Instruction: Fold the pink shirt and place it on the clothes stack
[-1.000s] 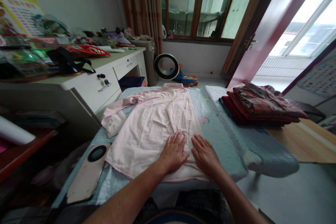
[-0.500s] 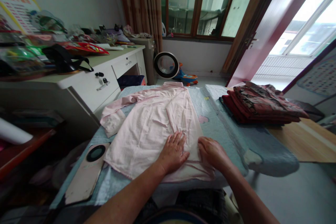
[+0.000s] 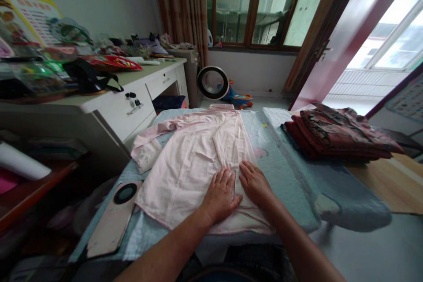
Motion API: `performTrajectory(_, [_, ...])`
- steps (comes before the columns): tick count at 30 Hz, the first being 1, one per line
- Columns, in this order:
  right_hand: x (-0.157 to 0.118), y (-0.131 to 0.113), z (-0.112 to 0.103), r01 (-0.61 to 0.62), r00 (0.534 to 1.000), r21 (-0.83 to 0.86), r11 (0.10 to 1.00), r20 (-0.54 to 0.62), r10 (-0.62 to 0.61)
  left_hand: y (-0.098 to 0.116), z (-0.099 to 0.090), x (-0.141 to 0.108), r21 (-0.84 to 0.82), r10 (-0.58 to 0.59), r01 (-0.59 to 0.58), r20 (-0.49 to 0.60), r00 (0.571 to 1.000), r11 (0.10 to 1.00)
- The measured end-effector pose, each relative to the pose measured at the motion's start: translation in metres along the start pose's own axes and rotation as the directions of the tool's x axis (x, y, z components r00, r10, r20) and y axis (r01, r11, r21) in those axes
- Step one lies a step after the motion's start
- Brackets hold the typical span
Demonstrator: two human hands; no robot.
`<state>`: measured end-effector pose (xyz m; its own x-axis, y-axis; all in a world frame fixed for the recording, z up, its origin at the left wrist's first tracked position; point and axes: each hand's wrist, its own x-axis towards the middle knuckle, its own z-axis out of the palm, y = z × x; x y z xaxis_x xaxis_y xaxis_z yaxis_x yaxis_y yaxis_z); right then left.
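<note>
A pale pink shirt lies spread on a table with a light blue cloth, its collar at the far end. One sleeve sticks out to the left; the right side is folded inward over the body. My left hand rests flat on the lower part of the shirt, fingers stretched out. Close beside it, my right hand lies on the folded right part with its fingers extended. Neither hand grips anything that I can see.
A flat pinkish case with a round black ring lies at the table's left edge. Folded dark red clothes are stacked at the right. A cluttered white desk stands at the left; a round-framed object is on the floor behind.
My right hand has moved left from the shirt's right edge onto the folded part, and its fingers have straightened. My left hand stays on the shirt. The view has shifted slightly.
</note>
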<state>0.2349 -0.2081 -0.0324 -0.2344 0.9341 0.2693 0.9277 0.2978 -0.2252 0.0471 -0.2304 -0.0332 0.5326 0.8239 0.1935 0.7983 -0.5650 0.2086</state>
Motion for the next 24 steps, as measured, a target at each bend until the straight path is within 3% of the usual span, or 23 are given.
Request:
performTrajectory(6, [-0.008, 0.009, -0.001, -0.028, 0.999, 0.040, 0.999, 0.024, 0.027, 0.001, -0.006, -0.001, -0.043, -0.001, 0.001, 0.000, 1.000, 0.999])
performTrajectory(11, [-0.004, 0.010, -0.022, -0.013, 0.992, 0.063, 0.998, 0.123, 0.005, -0.010, -0.029, -0.004, -0.169, 0.051, -0.028, 0.131, 0.990, 0.985])
performTrajectory(14, [0.011, 0.003, -0.044, -0.054, 0.978, 0.063, 0.997, 0.206, 0.040, -0.025, -0.053, -0.006, -0.249, 0.104, -0.048, 0.221, 0.970, 0.967])
performTrajectory(17, [0.034, -0.011, -0.056, -0.067, 0.983, 0.060, 0.996, 0.176, 0.056, -0.042, -0.072, -0.006, -0.239, 0.025, 0.026, 0.210, 0.977, 0.971])
performTrajectory(20, [0.059, -0.030, -0.055, 0.031, 0.989, 0.085, 0.996, 0.141, -0.043, -0.059, -0.081, -0.005, -0.198, -0.061, 0.096, 0.176, 0.982, 0.976])
performTrajectory(24, [0.094, -0.051, -0.043, 0.182, 0.953, 0.096, 0.979, 0.230, -0.199, -0.081, -0.082, -0.003, -0.143, -0.112, 0.136, 0.163, 0.980, 0.980])
